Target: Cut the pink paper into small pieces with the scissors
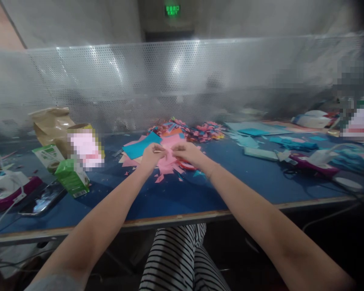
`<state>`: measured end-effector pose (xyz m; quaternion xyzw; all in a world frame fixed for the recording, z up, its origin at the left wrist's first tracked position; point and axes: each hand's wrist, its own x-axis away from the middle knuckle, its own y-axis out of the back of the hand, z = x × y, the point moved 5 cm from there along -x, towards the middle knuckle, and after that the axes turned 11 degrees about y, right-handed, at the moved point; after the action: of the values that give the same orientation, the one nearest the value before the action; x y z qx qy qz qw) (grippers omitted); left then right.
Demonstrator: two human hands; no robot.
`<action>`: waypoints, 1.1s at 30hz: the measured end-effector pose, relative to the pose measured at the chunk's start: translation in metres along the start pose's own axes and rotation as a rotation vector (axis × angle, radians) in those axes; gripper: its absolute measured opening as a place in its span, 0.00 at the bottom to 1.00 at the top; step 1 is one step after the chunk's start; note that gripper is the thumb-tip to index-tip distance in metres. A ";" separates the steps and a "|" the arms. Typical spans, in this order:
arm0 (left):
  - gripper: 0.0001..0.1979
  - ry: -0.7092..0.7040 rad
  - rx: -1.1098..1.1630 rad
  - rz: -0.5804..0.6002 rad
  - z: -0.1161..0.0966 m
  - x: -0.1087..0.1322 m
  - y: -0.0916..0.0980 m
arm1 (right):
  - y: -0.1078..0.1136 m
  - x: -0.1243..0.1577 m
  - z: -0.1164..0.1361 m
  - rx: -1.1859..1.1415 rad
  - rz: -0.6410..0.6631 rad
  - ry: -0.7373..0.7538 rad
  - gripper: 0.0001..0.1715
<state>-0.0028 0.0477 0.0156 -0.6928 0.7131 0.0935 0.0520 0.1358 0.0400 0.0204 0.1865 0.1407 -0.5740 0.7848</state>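
A person's left hand (154, 153) and right hand (185, 152) meet, fingers curled, over pink paper (171, 141) at the middle of a blue worktable (182, 202). The pink paper lies between and beneath the fingertips, atop loose layers, with a blue sheet (141, 146) just left and a heap of cut scraps (210, 131) at the far side. Whether either hand pinches the paper is impossible to tell; a pale sliver shows at the left fingers, its nature unclear. An uneven pull could tear or crease the thin sheet, and a brushing wrist could send the loose layers sliding and scatter the small pieces, which lie unweighted near both hands. On the far wall, a lit green exit sign (172, 10) reads "EXIT" beneath Chinese characters, 安全出口. At left, a green carton (71, 178) bears a barcode and print too small to read, while the label on a yellow container (100, 141) is pixelated, leaving no brand legible
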 end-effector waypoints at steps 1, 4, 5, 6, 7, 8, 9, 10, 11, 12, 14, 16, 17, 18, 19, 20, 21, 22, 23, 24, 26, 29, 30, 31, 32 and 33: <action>0.14 0.005 -0.009 0.007 -0.001 0.001 -0.002 | 0.000 0.000 0.001 0.014 0.000 0.006 0.12; 0.13 0.081 0.049 0.056 -0.002 0.005 -0.009 | -0.001 0.001 0.008 0.085 0.013 0.041 0.12; 0.13 0.107 0.088 0.078 -0.003 0.006 -0.012 | -0.002 0.001 0.010 0.105 0.024 0.059 0.13; 0.14 0.130 0.124 0.097 -0.003 0.008 -0.014 | -0.003 0.002 0.013 0.122 0.037 0.076 0.13; 0.14 0.148 0.152 0.108 -0.004 0.010 -0.015 | -0.004 0.002 0.015 0.134 0.049 0.091 0.13; 0.15 0.161 0.171 0.111 -0.005 0.011 -0.016 | -0.005 0.002 0.016 0.140 0.057 0.103 0.13; 0.15 0.171 0.179 0.106 -0.005 0.012 -0.016 | -0.006 0.002 0.017 0.143 0.061 0.109 0.13; 0.15 0.180 0.178 0.099 -0.005 0.013 -0.016 | -0.006 0.002 0.018 0.145 0.060 0.110 0.12; 0.15 0.188 0.172 0.093 -0.005 0.013 -0.016 | -0.006 0.002 0.017 0.148 0.056 0.109 0.12; 0.14 0.195 0.166 0.092 -0.005 0.013 -0.015 | -0.005 0.002 0.017 0.150 0.049 0.108 0.12; 0.11 0.203 0.159 0.097 -0.004 0.012 -0.014 | -0.004 0.001 0.015 0.153 0.036 0.108 0.11; 0.09 0.206 0.167 0.077 -0.002 0.010 -0.012 | -0.002 0.000 0.012 0.148 0.014 0.099 0.10; 0.09 0.206 0.171 0.063 -0.001 0.008 -0.011 | -0.001 0.000 0.011 0.137 -0.006 0.089 0.10; 0.10 0.206 0.170 0.050 0.000 0.007 -0.010 | 0.000 -0.001 0.009 0.122 -0.031 0.078 0.10; 0.10 0.202 0.163 0.043 0.001 0.006 -0.009 | 0.001 -0.001 0.008 0.111 -0.054 0.070 0.09; 0.11 0.194 0.147 0.045 0.001 0.006 -0.009 | 0.002 -0.001 0.007 0.112 -0.074 0.066 0.09; 0.12 0.182 0.128 0.052 0.002 0.005 -0.009 | 0.003 0.000 0.007 0.127 -0.086 0.066 0.09; 0.13 0.169 0.107 0.059 0.002 0.005 -0.009 | 0.003 0.000 0.007 0.156 -0.085 0.071 0.09; 0.14 0.157 0.088 0.062 0.002 0.005 -0.010 | 0.002 0.000 0.007 0.191 -0.070 0.082 0.08; 0.14 0.145 0.074 0.066 0.002 0.005 -0.010 | 0.001 0.000 0.008 0.225 -0.053 0.099 0.08; 0.15 0.121 0.057 0.078 0.002 0.006 -0.011 | -0.001 0.000 0.010 0.281 -0.028 0.146 0.08; 0.15 0.094 0.056 0.101 0.003 0.006 -0.012 | -0.001 -0.001 0.012 0.336 -0.037 0.198 0.07; 0.15 0.087 0.062 0.110 0.003 0.005 -0.012 | -0.001 -0.001 0.012 0.339 -0.036 0.199 0.06; 0.15 0.084 0.068 0.119 0.004 0.005 -0.012 | -0.001 0.000 0.013 0.328 -0.027 0.194 0.06; 0.15 0.083 0.076 0.128 0.004 0.004 -0.012 | -0.002 0.000 0.013 0.308 -0.014 0.181 0.06; 0.14 0.087 0.089 0.137 0.005 0.003 -0.012 | -0.002 0.000 0.013 0.283 -0.003 0.161 0.06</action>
<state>0.0091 0.0449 0.0096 -0.6427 0.7640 0.0349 0.0449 0.1338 0.0332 0.0315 0.3405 0.1212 -0.5722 0.7362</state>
